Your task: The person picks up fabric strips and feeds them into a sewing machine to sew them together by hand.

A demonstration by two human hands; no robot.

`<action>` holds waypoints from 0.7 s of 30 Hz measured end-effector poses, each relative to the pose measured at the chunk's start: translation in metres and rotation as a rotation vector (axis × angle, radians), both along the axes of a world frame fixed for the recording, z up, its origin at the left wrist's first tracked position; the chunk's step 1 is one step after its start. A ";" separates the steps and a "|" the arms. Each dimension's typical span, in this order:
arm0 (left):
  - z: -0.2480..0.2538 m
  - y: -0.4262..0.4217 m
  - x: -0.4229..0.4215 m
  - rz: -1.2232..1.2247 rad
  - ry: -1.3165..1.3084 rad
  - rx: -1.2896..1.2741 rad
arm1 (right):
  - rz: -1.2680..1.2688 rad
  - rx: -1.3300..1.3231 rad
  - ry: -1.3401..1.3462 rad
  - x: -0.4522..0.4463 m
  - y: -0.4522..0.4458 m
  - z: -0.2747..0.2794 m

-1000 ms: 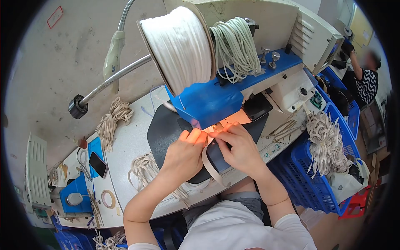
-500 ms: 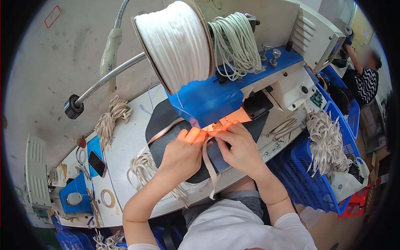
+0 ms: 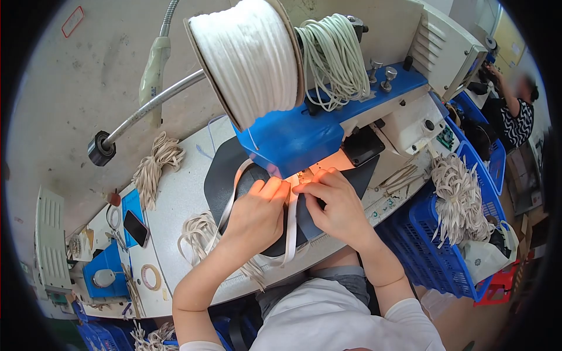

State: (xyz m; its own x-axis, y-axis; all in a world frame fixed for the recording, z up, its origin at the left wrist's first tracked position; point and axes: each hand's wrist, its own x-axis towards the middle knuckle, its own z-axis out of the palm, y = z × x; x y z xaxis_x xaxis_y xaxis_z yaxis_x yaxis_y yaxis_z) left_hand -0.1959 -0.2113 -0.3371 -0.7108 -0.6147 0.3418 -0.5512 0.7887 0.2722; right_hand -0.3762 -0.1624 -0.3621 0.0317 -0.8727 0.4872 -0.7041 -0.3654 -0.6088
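Observation:
Under the blue head of a machine (image 3: 290, 140), my left hand (image 3: 257, 213) and my right hand (image 3: 332, 205) are close together in the orange light. Both have their fingers pinched on a pale flat strap (image 3: 291, 225), which hangs down between them. Another length of strap curves over the dark work plate (image 3: 221, 175) to the left of my left hand. The strap ends at the fingertips are hidden by the fingers and the machine head. A bundle of pale straps (image 3: 202, 237) lies beside my left forearm.
A large white spool (image 3: 249, 61) and a coil of pale cord (image 3: 332, 61) sit above the machine. At left are a strap bundle (image 3: 157, 167), a phone (image 3: 136, 228) and a tape roll (image 3: 151, 277). Blue crates (image 3: 418, 234) stand at right, with a person (image 3: 516, 117) beyond.
The strap on the left has appeared from behind my left hand and now bows outward. Its hanging part has straightened and shifted slightly left. Both hands have stayed nearly in place.

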 end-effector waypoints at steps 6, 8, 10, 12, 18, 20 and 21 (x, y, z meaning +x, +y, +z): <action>-0.002 -0.005 0.003 -0.033 -0.033 -0.041 | 0.000 0.002 -0.039 0.002 0.000 0.003; -0.002 -0.003 0.001 -0.021 -0.047 -0.040 | 0.006 0.003 -0.036 0.002 0.000 0.003; -0.001 -0.002 0.000 -0.007 -0.067 -0.047 | 0.010 0.000 -0.032 0.001 -0.001 0.002; -0.002 -0.001 -0.001 0.003 -0.084 -0.040 | 0.013 -0.007 -0.027 0.000 -0.001 0.001; -0.002 0.001 -0.002 0.013 -0.115 -0.053 | -0.015 0.055 0.008 0.000 -0.001 0.003; -0.002 0.000 -0.002 0.008 -0.115 -0.069 | -0.015 0.046 0.003 0.000 0.000 0.003; -0.002 0.001 -0.002 0.008 -0.124 -0.074 | -0.016 0.042 0.000 0.000 0.000 0.002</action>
State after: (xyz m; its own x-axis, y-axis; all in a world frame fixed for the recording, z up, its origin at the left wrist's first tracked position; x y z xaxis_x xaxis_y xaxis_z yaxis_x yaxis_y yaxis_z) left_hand -0.1984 -0.2105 -0.3387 -0.7458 -0.5968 0.2959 -0.5831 0.7997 0.1431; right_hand -0.3759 -0.1626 -0.3598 0.0178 -0.8927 0.4503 -0.7096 -0.3286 -0.6233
